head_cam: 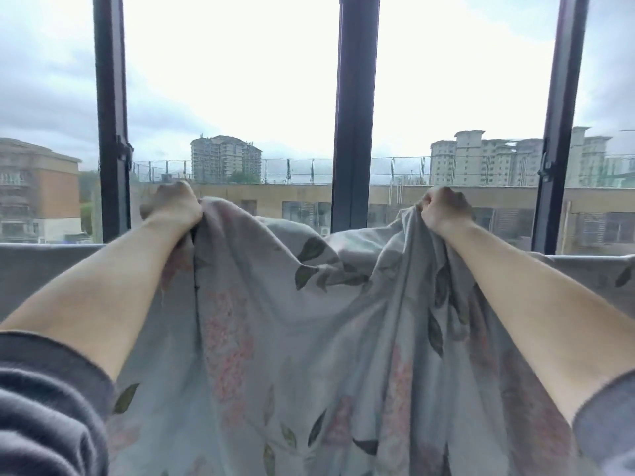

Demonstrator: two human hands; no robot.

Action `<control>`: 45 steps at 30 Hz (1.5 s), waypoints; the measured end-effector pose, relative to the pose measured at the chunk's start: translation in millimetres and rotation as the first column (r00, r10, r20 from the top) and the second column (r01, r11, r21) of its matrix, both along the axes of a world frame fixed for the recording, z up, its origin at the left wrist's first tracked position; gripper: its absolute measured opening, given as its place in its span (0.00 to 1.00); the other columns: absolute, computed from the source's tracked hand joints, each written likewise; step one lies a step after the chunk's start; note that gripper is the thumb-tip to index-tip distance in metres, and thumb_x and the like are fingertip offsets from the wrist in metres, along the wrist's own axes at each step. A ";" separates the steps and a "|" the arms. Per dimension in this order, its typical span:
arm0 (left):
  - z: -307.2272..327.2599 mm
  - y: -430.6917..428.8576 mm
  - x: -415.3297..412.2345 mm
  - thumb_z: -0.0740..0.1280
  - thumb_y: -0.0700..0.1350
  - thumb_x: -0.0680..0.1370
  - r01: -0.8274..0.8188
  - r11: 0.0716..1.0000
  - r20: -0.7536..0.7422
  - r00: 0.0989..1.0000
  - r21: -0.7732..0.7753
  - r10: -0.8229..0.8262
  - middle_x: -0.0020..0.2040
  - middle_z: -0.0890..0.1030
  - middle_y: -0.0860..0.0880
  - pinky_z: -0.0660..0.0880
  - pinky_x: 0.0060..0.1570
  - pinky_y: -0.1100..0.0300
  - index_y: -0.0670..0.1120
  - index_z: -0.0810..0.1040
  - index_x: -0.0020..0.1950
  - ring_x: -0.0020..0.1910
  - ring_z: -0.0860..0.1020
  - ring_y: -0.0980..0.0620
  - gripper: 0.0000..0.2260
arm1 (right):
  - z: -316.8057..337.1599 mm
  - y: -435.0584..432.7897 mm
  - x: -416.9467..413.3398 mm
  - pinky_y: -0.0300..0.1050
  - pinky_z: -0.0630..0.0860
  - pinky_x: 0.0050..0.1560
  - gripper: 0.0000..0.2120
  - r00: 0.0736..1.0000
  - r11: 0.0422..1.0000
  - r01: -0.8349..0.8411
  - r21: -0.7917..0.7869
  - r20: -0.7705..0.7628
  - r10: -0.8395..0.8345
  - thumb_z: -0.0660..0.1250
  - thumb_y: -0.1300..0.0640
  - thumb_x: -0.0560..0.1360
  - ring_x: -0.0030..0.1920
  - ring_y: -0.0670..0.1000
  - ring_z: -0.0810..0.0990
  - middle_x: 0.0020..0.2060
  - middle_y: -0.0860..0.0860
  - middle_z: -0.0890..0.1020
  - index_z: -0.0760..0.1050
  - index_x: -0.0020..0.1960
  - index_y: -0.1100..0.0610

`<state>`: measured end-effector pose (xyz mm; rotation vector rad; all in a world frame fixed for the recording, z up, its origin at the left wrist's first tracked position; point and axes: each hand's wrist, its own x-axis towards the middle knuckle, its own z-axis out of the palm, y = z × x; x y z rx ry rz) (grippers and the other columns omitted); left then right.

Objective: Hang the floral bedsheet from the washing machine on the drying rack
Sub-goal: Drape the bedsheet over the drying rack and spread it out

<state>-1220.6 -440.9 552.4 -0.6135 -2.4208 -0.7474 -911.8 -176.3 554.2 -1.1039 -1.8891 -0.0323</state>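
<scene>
The floral bedsheet (pixel 292 338) is grey with pink flowers and dark green leaves, and it fills the lower middle of the view. Both my arms are stretched forward and raised. My left hand (pixel 171 202) is shut on a bunched part of the sheet's upper edge at the left. My right hand (pixel 443 209) is shut on the upper edge at the right. Between my hands the sheet sags in folds. More grey cloth spreads flat and level to the left (pixel 51 269) and right behind my arms. The drying rack itself is hidden.
Straight ahead is a large window with dark vertical frames (pixel 354 115), (pixel 111 115), (pixel 563 115). Beyond the glass lie rooftops, tall buildings and an overcast sky. My grey sleeves sit pushed up at the bottom corners.
</scene>
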 end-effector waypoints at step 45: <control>-80.5 -38.7 100.6 0.59 0.49 0.75 0.513 0.852 -0.406 0.760 -0.102 -0.507 0.58 0.76 0.44 0.66 0.60 0.44 0.47 0.75 0.55 0.57 0.74 0.41 0.12 | -82.7 -76.2 45.3 0.54 0.62 0.70 0.22 0.926 0.973 -0.227 -0.048 0.297 0.231 0.48 0.48 0.81 0.69 0.57 0.67 0.69 0.57 0.70 0.67 0.70 0.56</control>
